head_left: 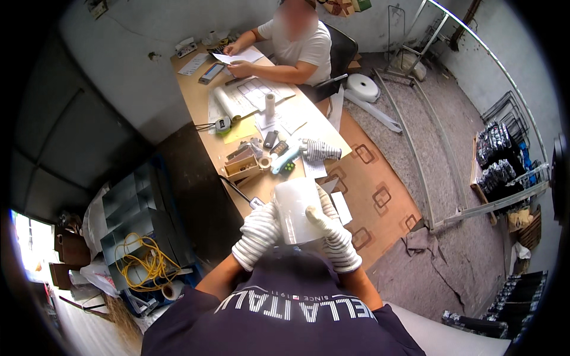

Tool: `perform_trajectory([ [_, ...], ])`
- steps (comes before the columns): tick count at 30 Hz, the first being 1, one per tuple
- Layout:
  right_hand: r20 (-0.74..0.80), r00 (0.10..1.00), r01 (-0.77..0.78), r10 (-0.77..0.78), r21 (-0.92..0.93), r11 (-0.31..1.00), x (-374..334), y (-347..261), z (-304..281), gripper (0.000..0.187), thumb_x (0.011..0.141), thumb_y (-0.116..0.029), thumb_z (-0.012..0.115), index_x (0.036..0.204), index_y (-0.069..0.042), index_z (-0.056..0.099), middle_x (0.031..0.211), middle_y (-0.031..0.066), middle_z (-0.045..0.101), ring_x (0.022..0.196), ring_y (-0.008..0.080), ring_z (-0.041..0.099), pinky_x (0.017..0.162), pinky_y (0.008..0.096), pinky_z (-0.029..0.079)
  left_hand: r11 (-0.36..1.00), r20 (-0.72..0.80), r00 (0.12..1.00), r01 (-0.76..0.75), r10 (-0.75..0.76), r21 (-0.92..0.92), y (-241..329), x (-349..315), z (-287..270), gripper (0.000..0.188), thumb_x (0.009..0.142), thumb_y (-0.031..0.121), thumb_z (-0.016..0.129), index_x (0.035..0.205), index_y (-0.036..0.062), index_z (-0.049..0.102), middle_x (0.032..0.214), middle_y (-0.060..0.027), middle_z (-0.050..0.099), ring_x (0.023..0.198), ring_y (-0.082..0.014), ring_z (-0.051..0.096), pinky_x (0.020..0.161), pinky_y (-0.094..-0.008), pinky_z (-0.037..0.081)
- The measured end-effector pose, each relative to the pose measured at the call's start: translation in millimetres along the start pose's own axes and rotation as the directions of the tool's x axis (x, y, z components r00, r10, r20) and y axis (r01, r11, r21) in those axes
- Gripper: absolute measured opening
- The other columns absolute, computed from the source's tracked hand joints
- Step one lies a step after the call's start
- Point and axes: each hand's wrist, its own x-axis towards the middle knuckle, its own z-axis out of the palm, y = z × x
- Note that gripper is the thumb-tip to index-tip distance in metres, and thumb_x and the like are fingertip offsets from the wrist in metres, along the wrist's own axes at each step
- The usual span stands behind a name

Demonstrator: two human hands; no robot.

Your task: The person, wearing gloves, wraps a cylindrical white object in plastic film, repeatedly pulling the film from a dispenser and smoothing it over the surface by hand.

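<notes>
Between my two gloved hands is a wide, translucent white roll (pixel 295 207), which looks like plastic film, held at the near end of the table. My left hand (pixel 262 228), in a white and grey ribbed knit glove, closes on its left side; those fingers are partly hidden. On the other side, my right hand (pixel 330 228) grips the roll with its thumb lying across the front. Just beyond the roll lie a light-blue object (pixel 287 159) and a loose striped glove (pixel 320 150).
The wooden table (pixel 193 98) bears a small open box (pixel 242 169), a tape measure (pixel 223 124), papers and a phone (pixel 212 73). A person (pixel 309 56) sits at its far end with papers. Yellow cable (pixel 145 264) lies left; a metal frame (pixel 415 160) stands right.
</notes>
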Motion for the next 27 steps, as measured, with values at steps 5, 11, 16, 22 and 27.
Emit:
perform_trajectory([
  [5, 0.008, 1.000, 0.020, -0.020, -0.024, 1.000, 1.5, 0.9, -4.7, 0.078, 0.074, -0.027, 0.073, 0.137, -0.006, 0.032, 0.125, 0.0078, 0.047, 0.114, 0.0175, 0.046, 0.095, 0.0302, 0.038, 0.995, 0.031, 0.999, 0.003, -0.006, 0.102, -0.1, -1.3, 0.6, 0.034, 0.077, 0.030, 0.064, 0.101, 0.0066, 0.057, 0.084, -0.0175, 0.063, 0.078, -0.0349, 0.062, 0.068, -0.0393, 0.049],
  [11, 0.007, 1.000, 0.025, -0.025, -0.025, 0.999, -0.4, -5.0, -4.8, 0.079, 0.072, -0.030, 0.074, 0.136, -0.005, 0.033, 0.124, 0.0083, 0.047, 0.114, 0.0178, 0.046, 0.095, 0.0306, 0.039, 0.999, 0.035, 0.999, -0.003, 0.002, 0.033, 13.5, -1.6, -5.5, 0.032, 0.076, 0.030, 0.065, 0.098, 0.0060, 0.060, 0.080, -0.0174, 0.063, 0.075, -0.0342, 0.062, 0.066, -0.0391, 0.049],
  [16, 0.016, 0.999, 0.039, -0.039, -0.019, 0.999, -5.3, -5.5, -7.7, 0.078, 0.073, -0.030, 0.073, 0.135, -0.005, 0.033, 0.125, 0.0085, 0.047, 0.114, 0.0180, 0.046, 0.095, 0.0308, 0.039, 0.995, 0.069, 0.997, -0.026, 0.019, 0.100, 14.1, -6.3, -3.4, 0.031, 0.077, 0.029, 0.064, 0.097, 0.0057, 0.061, 0.079, -0.0181, 0.063, 0.074, -0.0341, 0.062, 0.066, -0.0387, 0.049],
  [22, 0.038, 0.999, 0.031, -0.032, 0.027, 0.999, -8.8, -2.3, -9.9, 0.076, 0.075, -0.027, 0.071, 0.136, -0.007, 0.033, 0.126, 0.0077, 0.045, 0.115, 0.0179, 0.044, 0.096, 0.0311, 0.037, 0.999, -0.036, 0.998, -0.043, 0.044, 0.002, 20.3, -8.6, -4.2, 0.025, 0.079, 0.026, 0.062, 0.093, 0.0056, 0.062, 0.080, -0.0183, 0.063, 0.074, -0.0341, 0.062, 0.065, -0.0389, 0.049],
  [27, 0.040, 0.997, 0.064, -0.061, -0.079, 0.995, -12.5, 0.8, -12.5, 0.074, 0.076, -0.027, 0.070, 0.137, -0.008, 0.032, 0.126, 0.0069, 0.045, 0.116, 0.0176, 0.043, 0.096, 0.0312, 0.037, 0.967, -0.127, 0.959, -0.252, 0.253, 0.024, 16.3, -12.5, -2.8, 0.026, 0.081, 0.020, 0.056, 0.098, 0.0004, 0.056, 0.062, -0.0150, 0.058, 0.057, -0.0287, 0.059, 0.053, -0.0365, 0.047],
])
